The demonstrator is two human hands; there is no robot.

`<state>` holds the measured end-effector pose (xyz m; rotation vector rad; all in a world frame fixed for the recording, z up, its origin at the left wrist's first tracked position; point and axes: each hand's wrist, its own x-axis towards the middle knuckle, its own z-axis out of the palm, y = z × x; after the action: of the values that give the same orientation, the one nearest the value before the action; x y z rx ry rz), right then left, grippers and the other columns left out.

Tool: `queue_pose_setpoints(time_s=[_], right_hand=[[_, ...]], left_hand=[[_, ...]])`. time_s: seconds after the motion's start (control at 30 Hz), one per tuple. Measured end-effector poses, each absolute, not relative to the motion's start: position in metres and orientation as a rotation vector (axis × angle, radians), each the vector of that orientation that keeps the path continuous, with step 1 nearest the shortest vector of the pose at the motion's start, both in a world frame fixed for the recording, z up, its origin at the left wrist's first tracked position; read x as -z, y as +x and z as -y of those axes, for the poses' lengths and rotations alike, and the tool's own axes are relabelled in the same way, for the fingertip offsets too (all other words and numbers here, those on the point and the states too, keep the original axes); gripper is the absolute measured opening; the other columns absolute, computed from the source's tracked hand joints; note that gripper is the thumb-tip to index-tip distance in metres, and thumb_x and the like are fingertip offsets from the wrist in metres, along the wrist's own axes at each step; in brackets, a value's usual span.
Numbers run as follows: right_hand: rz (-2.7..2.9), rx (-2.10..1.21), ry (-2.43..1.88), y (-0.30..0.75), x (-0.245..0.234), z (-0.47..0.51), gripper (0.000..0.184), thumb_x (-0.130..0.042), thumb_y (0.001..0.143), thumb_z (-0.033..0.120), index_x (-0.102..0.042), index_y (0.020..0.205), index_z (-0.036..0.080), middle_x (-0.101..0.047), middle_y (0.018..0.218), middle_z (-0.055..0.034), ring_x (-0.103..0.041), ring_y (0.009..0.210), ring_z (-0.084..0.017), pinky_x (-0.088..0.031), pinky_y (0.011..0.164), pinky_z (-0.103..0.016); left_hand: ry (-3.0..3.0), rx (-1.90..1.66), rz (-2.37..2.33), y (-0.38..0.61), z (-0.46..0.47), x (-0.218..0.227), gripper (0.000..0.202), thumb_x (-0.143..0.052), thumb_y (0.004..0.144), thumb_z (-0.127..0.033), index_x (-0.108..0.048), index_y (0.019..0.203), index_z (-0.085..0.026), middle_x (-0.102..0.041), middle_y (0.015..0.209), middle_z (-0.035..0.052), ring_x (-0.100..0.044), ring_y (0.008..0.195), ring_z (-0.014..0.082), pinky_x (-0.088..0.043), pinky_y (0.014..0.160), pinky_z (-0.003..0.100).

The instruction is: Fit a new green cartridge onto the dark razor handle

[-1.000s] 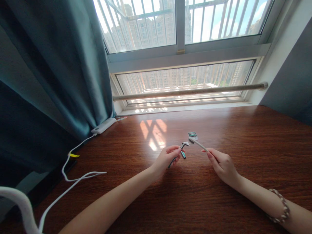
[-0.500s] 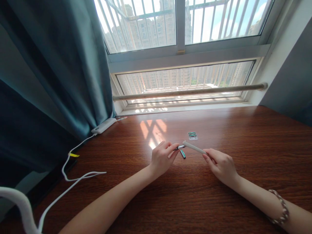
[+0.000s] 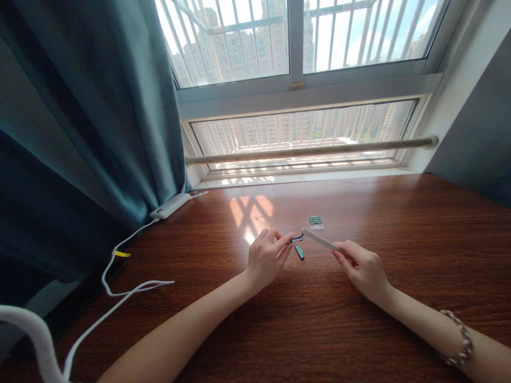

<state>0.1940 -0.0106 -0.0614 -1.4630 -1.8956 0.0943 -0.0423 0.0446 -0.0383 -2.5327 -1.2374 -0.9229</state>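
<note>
My left hand point(image 3: 266, 255) is closed, pinching a small dark and silver razor blade cartridge point(image 3: 296, 239) between thumb and fingers. A slim pale grey razor handle point(image 3: 320, 239) is gripped at its near end by my right hand point(image 3: 362, 267), also closed. The handle's far tip points left and meets the cartridge's end; whether they touch I cannot tell. Just below them, a loose green and black cartridge point(image 3: 299, 251) lies on the table. Behind the handle sits a clear plastic tray point(image 3: 316, 226) with green cartridges in it.
The brown wooden table point(image 3: 419, 229) runs back to a barred window. At the left are a white power strip point(image 3: 171, 206), a white cable point(image 3: 104, 274) with a yellow tag point(image 3: 122, 254), a thick white curved tube point(image 3: 30, 330) and a blue curtain point(image 3: 120, 106).
The cartridge in my left hand has turned, showing a curved dark edge. The handle tip has shifted slightly to the right. The loose cartridge and the tray stay put.
</note>
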Motion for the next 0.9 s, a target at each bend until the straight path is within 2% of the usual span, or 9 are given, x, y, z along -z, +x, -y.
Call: queue_pose_setpoints(time_s=[0.13, 0.3, 0.9], right_hand=[[1.979, -0.082, -1.462, 0.1943, 0.0635, 0.0111, 0.021, -0.041, 0.087, 0.035, -0.058, 0.096, 0.025, -0.056, 0.077, 0.0014, -0.048, 0.058, -0.009, -0.033, 0.057, -0.02], [1.896, -0.049, -1.525, 0.1954, 0.0654, 0.0119, 0.023, -0.041, 0.086, 0.038, -0.058, 0.094, 0.024, -0.054, 0.071, 0.0014, -0.047, 0.056, -0.009, -0.033, 0.055, -0.02], [1.943, -0.013, -1.487, 0.1949, 0.0636, 0.0113, 0.025, -0.04, 0.087, 0.036, -0.06, 0.093, 0.022, -0.059, 0.077, -0.0005, -0.053, 0.061, -0.01, -0.035, 0.056, -0.019]], left_hand=[[-2.521, 0.911, 1.231, -0.0421, -0.046, 0.0397, 0.024, -0.044, 0.084, -0.035, -0.06, 0.102, -0.032, -0.053, 0.079, 0.0019, -0.046, 0.075, 0.0145, -0.035, 0.064, 0.025], [-2.495, 0.889, 1.276, -0.0424, -0.0458, 0.0403, 0.023, -0.044, 0.084, -0.034, -0.061, 0.1, -0.034, -0.053, 0.08, 0.0013, -0.046, 0.075, 0.0141, -0.035, 0.062, 0.025], [-2.485, 0.909, 1.282, -0.0409, -0.0441, 0.0382, 0.021, -0.046, 0.084, -0.034, -0.062, 0.097, -0.033, -0.053, 0.079, 0.0018, -0.046, 0.073, 0.0138, -0.034, 0.061, 0.024]])
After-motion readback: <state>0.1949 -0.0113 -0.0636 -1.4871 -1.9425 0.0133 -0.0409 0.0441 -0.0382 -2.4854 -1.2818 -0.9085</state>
